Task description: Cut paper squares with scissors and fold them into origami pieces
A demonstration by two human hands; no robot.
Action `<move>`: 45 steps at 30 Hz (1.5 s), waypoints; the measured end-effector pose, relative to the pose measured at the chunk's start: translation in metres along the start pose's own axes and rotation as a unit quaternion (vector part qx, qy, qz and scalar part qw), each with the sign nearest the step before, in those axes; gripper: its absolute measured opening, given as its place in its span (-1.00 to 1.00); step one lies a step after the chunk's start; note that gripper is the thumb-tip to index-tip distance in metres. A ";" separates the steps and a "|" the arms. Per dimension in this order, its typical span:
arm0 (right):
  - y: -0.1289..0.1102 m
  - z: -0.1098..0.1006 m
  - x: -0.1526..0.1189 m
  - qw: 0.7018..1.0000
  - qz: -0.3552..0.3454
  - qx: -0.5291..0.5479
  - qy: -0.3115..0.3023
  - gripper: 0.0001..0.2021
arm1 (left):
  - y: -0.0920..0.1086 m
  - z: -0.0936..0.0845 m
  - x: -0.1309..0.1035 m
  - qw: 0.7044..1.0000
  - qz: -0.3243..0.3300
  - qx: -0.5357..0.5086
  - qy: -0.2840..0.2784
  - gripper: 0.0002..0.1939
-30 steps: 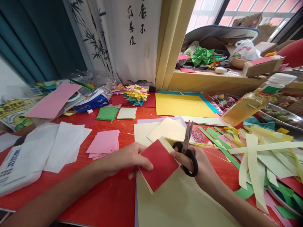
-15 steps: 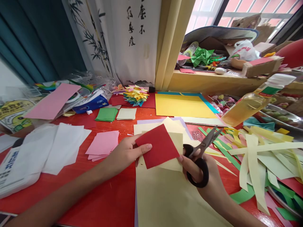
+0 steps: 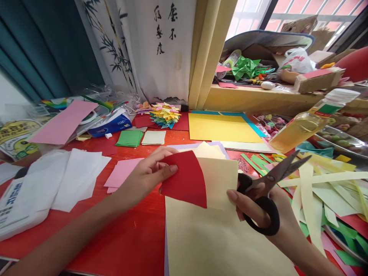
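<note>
Left hand [image 3: 152, 168] pinches bowed red paper [image 3: 188, 180]; right hand [image 3: 286, 214], flat cream paper [image 3: 220, 180] and scissors [image 3: 270, 179].

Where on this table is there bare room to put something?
The widest bare patch is red tabletop between your left forearm and the big cream sheet. A narrow strip runs between the white papers and pink squares. Beyond the scissors, the right side is crowded with paper strips and a bottle.
</note>
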State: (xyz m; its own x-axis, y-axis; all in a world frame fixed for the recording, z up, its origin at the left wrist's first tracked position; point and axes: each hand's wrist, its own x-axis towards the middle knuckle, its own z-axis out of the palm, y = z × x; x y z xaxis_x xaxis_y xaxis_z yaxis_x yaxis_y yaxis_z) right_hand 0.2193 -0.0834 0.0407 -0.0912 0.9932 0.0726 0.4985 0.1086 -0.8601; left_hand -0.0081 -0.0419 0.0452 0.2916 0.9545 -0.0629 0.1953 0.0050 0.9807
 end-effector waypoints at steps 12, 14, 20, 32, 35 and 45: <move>0.011 -0.009 0.003 0.999 -0.015 -0.022 -0.043 -0.67 | 0.001 0.003 -0.004 0.998 0.001 0.038 -0.043 -0.76; 0.014 -0.003 0.004 0.996 -0.012 0.003 -0.086 -0.69 | 0.001 0.009 -0.004 0.995 0.001 0.061 -0.077 -0.81; 0.022 0.008 0.005 0.989 0.017 0.047 -0.138 -0.74 | 0.000 0.013 0.000 0.985 -0.053 0.136 -0.091 -0.61; 0.043 -0.008 0.035 0.978 0.054 -0.197 -0.049 -0.78 | -0.027 0.009 0.015 0.994 -0.030 0.104 0.006 -0.77; 0.062 -0.029 0.044 0.938 0.066 -0.341 -0.001 -0.60 | -0.028 0.010 0.016 0.999 -0.032 -0.008 0.039 -0.73; 0.025 0.009 0.023 0.958 0.126 0.195 -0.170 -0.52 | -0.036 0.032 0.008 0.990 -0.093 -0.103 0.021 -0.72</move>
State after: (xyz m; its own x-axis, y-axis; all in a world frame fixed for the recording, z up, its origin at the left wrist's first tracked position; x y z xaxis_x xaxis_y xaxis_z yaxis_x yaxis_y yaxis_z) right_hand 0.2217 -0.0578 0.0163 -0.3185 0.9077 -0.2731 0.1884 -0.2218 -0.9567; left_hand 0.0176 -0.0438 0.0035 0.2280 0.9430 -0.2422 0.0448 0.2384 0.9701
